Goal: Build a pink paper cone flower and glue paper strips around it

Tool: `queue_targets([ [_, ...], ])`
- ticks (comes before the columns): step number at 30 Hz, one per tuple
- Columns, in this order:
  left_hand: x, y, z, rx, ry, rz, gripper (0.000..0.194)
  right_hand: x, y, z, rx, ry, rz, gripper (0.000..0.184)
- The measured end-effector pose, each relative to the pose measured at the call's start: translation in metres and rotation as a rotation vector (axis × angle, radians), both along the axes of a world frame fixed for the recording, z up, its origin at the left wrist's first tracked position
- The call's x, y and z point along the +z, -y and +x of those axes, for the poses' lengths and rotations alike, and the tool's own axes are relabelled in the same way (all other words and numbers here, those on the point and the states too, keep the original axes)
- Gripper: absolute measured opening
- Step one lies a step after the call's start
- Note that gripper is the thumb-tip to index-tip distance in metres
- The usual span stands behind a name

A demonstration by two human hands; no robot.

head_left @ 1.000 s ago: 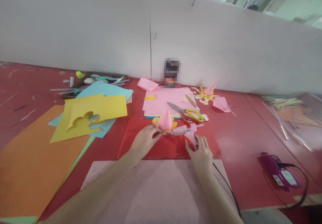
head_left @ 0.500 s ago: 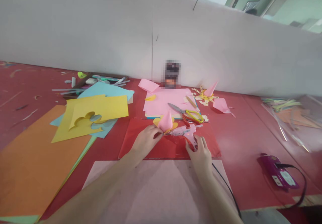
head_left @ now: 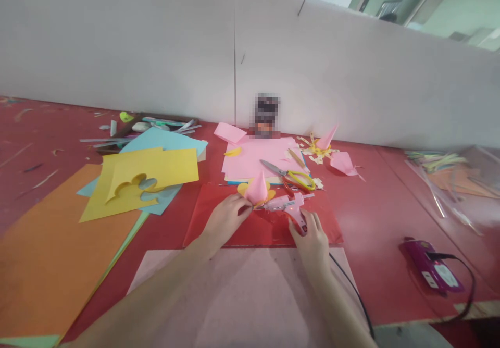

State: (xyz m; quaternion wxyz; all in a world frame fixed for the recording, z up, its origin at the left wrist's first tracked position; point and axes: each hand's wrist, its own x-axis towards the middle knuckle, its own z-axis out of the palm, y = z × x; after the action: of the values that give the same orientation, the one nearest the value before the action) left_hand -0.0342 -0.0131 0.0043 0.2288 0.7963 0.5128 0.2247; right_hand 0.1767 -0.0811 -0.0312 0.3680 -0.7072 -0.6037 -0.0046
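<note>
A pink paper cone (head_left: pixel 257 189) stands on a yellow petal-shaped paper base (head_left: pixel 270 195), above a red board (head_left: pixel 242 231). My left hand (head_left: pixel 230 213) is closed at the front left of this paper piece, its fingertips pinching the lower edge. In my right hand (head_left: pixel 312 236) is the handle of a pink glue gun (head_left: pixel 291 206), a small light glowing on its body. The gun's nozzle points left and reaches the base of the cone; whether it touches cannot be told. A glue stick pokes out of the gun's back end.
Scissors (head_left: pixel 299 178) lie on pink paper sheets (head_left: pixel 246 160) behind the board. Yellow sheets (head_left: pixel 179 166) and an orange sheet (head_left: pixel 50 244) cover the left side. A second pink cone (head_left: pixel 327 138) stands back right. A purple power strip (head_left: pixel 432 267) with a black cable sits right.
</note>
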Motion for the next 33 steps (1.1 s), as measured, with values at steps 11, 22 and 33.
queue_targets([
  [11,-0.001,0.001,0.0,0.01,-0.001,-0.005,0.014,0.001,0.001,0.002,-0.025,-0.009,-0.026,0.031],
  [22,0.0,0.001,-0.001,0.007,0.005,-0.015,0.016,0.0,-0.002,0.008,-0.104,-0.001,0.075,0.032],
  [33,0.0,0.001,-0.001,0.0,-0.009,-0.014,0.016,-0.003,-0.001,0.012,-0.072,-0.016,-0.009,0.032],
])
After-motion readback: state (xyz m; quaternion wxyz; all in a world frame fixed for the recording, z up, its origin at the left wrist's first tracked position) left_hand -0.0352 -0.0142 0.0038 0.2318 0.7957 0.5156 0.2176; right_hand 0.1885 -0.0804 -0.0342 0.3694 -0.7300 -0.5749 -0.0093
